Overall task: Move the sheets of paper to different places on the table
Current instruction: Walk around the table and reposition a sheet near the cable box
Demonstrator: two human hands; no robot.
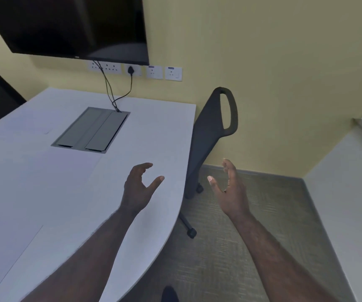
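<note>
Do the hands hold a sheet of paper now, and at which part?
Nothing is held. The left hand is open above the table, and the right hand is open over the floor, beyond the table edge.

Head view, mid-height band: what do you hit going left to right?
White table → grey cable hatch → left hand, open above the table → black chair → right hand, open over the carpet → white ledge at far right.
</note>
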